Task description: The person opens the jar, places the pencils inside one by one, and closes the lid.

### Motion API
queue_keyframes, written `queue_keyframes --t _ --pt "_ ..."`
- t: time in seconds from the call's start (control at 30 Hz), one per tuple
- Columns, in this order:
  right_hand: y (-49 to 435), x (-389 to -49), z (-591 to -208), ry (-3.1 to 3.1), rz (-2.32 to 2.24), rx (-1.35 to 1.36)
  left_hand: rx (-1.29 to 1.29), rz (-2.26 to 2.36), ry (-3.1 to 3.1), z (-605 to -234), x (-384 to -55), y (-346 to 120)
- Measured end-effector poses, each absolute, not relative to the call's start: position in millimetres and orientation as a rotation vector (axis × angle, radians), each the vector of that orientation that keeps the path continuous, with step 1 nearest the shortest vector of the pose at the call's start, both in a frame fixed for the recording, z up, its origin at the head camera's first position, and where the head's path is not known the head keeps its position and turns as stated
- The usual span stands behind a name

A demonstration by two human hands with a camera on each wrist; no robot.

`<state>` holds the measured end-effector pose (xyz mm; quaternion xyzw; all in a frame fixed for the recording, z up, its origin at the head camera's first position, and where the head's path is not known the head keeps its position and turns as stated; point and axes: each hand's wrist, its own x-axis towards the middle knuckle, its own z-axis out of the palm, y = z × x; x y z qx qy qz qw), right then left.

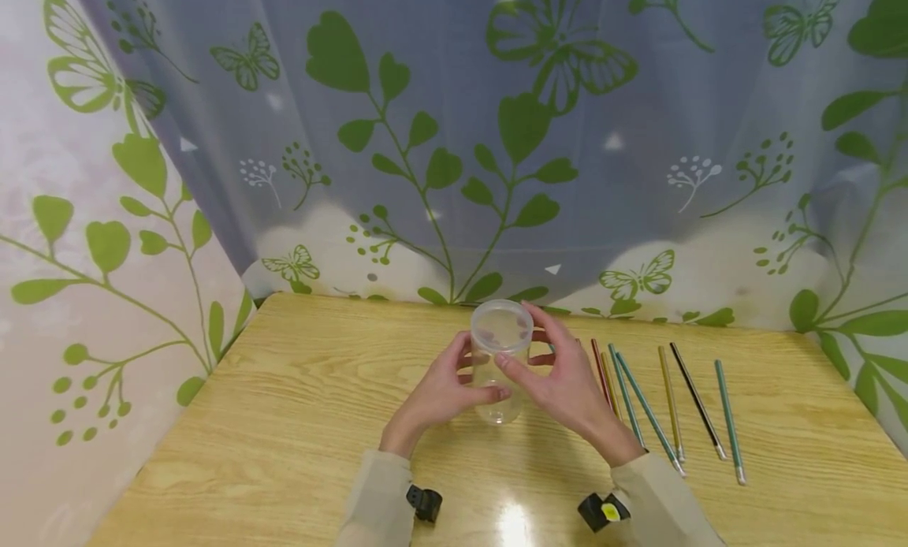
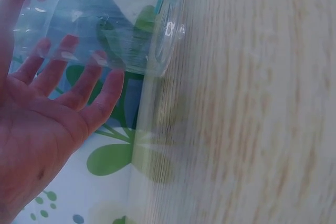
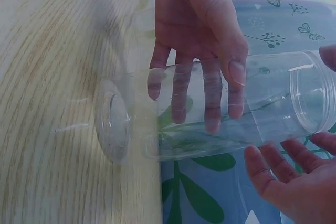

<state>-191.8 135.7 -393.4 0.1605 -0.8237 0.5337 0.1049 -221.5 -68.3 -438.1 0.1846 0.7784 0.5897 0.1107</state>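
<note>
Head view: gripping 1 jar [image 1: 488,371] over the tabletop [image 1: 298,421] with left hand [image 1: 434,391] low and right hand [image 1: 570,377] nearer its top; directly between both hands, long axis near-upright.

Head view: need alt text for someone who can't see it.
A person's left hand and right hand hold a clear plastic jar roughly upright between them at a wood-grain table. Loose red, yellow, teal and black pencils lie to the right. Behind hangs a fabric backdrop printed with green leaves and butterflies.
</note>
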Motion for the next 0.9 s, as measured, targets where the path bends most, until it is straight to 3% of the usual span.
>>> queue_keyframes --t 0.33,0.9 --pt "132.1 -189.7 -391.5 -2.391 1.647 0.381 0.541 1.733 2.283 -437.9 -220.5 -69.5" --pt "137.7 -193.0 -394.6 -2.373 1.548 0.517 0.542 1.721 2.284 -438.7 -220.2 -69.6"
